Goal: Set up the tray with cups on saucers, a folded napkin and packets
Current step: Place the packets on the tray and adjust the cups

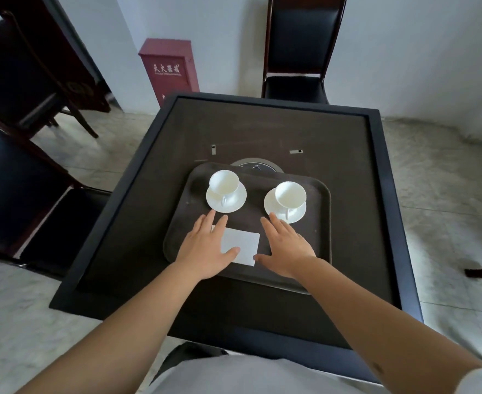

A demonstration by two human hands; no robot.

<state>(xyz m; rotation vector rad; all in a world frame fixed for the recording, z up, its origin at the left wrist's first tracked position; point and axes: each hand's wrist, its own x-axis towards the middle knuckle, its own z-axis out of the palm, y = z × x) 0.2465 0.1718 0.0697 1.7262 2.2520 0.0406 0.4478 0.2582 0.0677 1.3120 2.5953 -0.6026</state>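
A dark brown tray lies on the square dark table. Two white cups stand on white saucers at the tray's far side: the left cup on its saucer, the right cup on its saucer. A folded white napkin lies flat at the tray's near middle. My left hand rests flat with straight fingers on the napkin's left part. My right hand lies flat on the tray just right of the napkin, thumb at its near corner. No packets are in view.
A round grey disc sits in the table's centre behind the tray, with two small metal tabs beyond it. Black chairs stand at the far side and left. A red cabinet stands by the wall.
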